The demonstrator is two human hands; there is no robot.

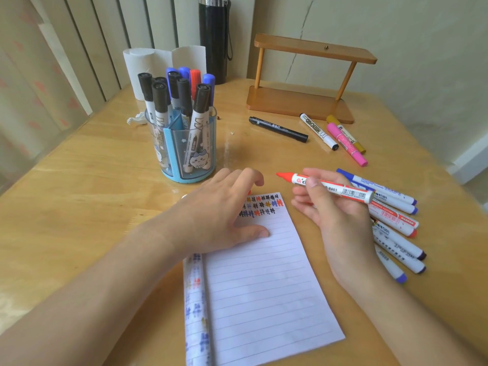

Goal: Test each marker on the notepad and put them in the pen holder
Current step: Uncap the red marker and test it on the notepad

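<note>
A lined notepad [264,281] lies in front of me, with rows of coloured test marks at its top. My left hand [219,220] rests on the pad's upper left part, thumb flat on the paper and fingers bent near the marks. My right hand [335,215] holds a red marker [330,187] just right of the pad, its red end pointing left above the table. A clear blue pen holder [184,151] behind my left hand holds several markers.
Several loose markers [396,223] lie to the right of my right hand. More markers, black, white, pink and yellow [346,143], lie further back. A wooden rack [303,80], a black bottle [214,38], paper rolls [148,67] and a crumpled tissue [136,119] stand behind.
</note>
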